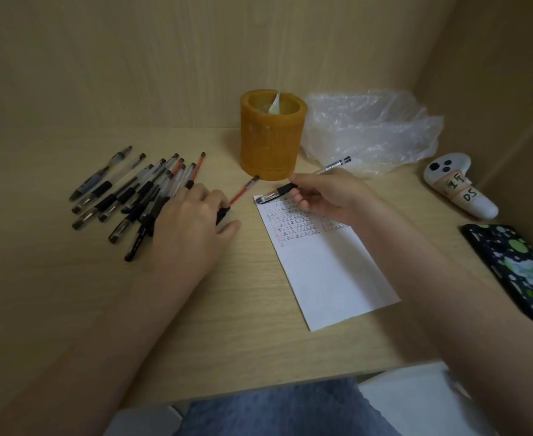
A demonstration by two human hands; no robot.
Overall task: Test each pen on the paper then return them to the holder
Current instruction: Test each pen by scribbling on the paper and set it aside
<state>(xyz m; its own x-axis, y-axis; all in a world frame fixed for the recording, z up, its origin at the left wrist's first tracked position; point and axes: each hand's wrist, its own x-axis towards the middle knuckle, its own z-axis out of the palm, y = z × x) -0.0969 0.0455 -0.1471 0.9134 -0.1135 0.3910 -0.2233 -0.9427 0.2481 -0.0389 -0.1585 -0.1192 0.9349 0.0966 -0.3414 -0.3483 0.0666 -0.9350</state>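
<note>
My right hand [325, 195] grips a clear pen with black trim [334, 166], its tip over the top left corner of the white paper [328, 272], which carries rows of small red and black marks. My left hand [193, 221] lies flat on the desk, fingers over the right side of a pile of several pens [127, 196]. A red pen [243, 190] sticks out from under its fingers toward the orange pen holder [271, 140], which stands upright behind the paper with only a white scrap inside.
A crumpled clear plastic bag [372, 127] lies right of the holder. A white controller with a label [460, 187] and a dark patterned phone [516, 265] sit at the right. Wooden walls close the back and right side. The desk's front edge is near my lap.
</note>
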